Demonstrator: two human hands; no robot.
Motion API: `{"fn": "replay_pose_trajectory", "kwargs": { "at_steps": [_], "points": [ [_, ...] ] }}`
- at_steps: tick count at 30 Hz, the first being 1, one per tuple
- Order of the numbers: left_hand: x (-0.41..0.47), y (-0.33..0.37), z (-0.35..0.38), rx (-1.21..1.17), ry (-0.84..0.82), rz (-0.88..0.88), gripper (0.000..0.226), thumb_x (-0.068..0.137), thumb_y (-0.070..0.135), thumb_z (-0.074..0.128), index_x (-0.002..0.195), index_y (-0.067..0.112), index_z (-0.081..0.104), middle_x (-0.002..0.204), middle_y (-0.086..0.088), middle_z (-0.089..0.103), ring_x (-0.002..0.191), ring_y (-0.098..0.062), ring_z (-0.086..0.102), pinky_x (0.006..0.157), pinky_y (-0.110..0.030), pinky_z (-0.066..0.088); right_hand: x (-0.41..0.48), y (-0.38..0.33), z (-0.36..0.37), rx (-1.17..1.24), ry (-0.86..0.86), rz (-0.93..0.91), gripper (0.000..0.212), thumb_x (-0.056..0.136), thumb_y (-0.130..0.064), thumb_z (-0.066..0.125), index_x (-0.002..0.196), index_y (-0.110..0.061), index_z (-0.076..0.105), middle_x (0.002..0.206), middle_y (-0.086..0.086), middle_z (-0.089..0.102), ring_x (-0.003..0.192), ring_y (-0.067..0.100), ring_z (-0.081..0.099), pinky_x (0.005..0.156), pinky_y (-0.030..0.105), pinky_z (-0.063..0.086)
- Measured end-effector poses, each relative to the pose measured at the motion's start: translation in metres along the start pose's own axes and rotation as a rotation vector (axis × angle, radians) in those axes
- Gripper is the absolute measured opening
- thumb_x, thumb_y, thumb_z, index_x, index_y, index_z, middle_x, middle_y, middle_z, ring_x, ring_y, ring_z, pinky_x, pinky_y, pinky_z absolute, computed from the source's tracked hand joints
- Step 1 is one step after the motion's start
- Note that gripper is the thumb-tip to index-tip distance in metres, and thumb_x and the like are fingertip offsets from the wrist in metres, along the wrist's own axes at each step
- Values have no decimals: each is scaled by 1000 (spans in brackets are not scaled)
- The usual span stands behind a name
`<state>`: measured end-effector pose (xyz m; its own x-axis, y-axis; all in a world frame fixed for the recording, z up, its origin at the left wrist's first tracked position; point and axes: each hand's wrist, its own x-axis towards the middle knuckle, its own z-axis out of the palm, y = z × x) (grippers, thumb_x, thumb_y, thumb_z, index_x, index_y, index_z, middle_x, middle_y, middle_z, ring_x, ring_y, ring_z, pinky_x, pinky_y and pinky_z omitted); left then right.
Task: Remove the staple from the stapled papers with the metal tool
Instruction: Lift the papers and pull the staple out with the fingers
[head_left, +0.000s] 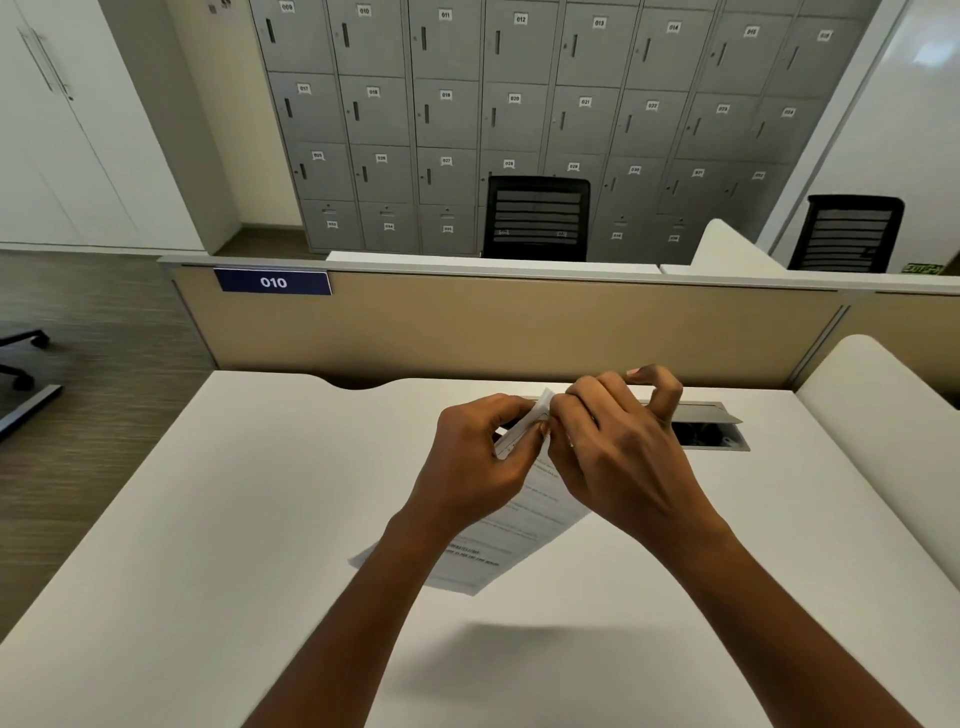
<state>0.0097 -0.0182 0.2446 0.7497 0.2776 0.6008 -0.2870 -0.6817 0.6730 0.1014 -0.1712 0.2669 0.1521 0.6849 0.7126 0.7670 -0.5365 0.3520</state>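
The stapled papers (498, 540) are white printed sheets held up off the white desk (208, 519), hanging down towards me. My left hand (467, 467) pinches their top corner. My right hand (613, 457) is curled against the same corner, fingertips meeting those of the left hand, with the little finger raised. The metal tool and the staple are hidden by the fingers; I cannot tell if the right hand holds the tool.
An open grey cable hatch (711, 428) sits in the desk just behind my right hand. A beige partition (519, 327) with a blue "010" sign (272, 282) bounds the far edge. Black chairs (535, 218) and grey lockers stand beyond.
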Motion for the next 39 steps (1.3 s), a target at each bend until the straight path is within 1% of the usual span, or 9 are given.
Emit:
{"fn": "replay_pose_trajectory", "kwargs": {
  "at_steps": [2,8,15,22,25,27,29,35,39],
  "points": [
    [-1,1,0,14,-5,18,15,93,18,73,105,10,78,95,-1,79,81,-11,68,68,-19,57,0,-1,0,-3,-11,-1,24,101,-26,46,86,-14,60,83,3,59,81,23,59,95,49,32],
    [-1,3,-1,42,-10,37,13,92,16,73,103,9,77,91,-2,78,76,-14,69,66,-32,57,1,-1,-2,-14,-28,-8,27,103,-28,43,85,-14,56,81,4,56,77,23,57,94,47,32],
    [-2,3,-4,75,-11,26,14,92,17,75,103,9,77,92,-2,78,76,-15,69,67,-34,58,5,-2,-6,-113,-83,-31,20,103,-22,42,87,-16,51,80,3,48,76,23,53,94,46,31],
    [-3,10,-4,141,6,84,13,90,14,75,102,8,77,90,-5,78,73,-15,68,67,-26,56,8,-3,-12,-163,-146,-60,29,105,-27,37,84,-14,52,76,5,49,72,21,53,90,44,30],
    [-2,12,-5,202,14,116,12,88,11,76,99,5,76,86,-6,77,70,-16,65,68,-9,44,10,-6,-16,-158,-152,-40,30,105,-28,37,81,-15,49,74,4,45,70,20,50,89,44,28],
    [-3,12,-5,224,20,127,12,87,10,77,98,4,75,85,-7,76,70,-14,63,70,-2,37,10,-8,-18,-151,-157,-20,29,104,-28,38,80,-16,48,74,3,43,70,20,49,88,44,28],
    [-4,11,-5,246,16,144,13,87,9,78,98,3,75,86,-7,76,71,-16,65,71,-6,41,11,-10,-19,-152,-168,-5,28,104,-28,40,80,-16,49,73,3,44,69,20,50,87,44,28],
    [-4,9,-7,190,27,118,14,89,15,77,100,5,75,88,-6,77,72,-19,68,66,-34,56,8,-11,-18,-131,-152,25,31,105,-32,38,81,-18,53,74,1,50,71,19,54,88,44,27],
    [-3,8,-7,185,11,99,18,92,20,76,101,5,74,89,-7,76,72,-20,69,66,-39,58,8,-11,-17,-66,-132,64,36,105,-34,32,82,-19,55,76,1,54,72,20,56,90,44,28]
  ]
}}
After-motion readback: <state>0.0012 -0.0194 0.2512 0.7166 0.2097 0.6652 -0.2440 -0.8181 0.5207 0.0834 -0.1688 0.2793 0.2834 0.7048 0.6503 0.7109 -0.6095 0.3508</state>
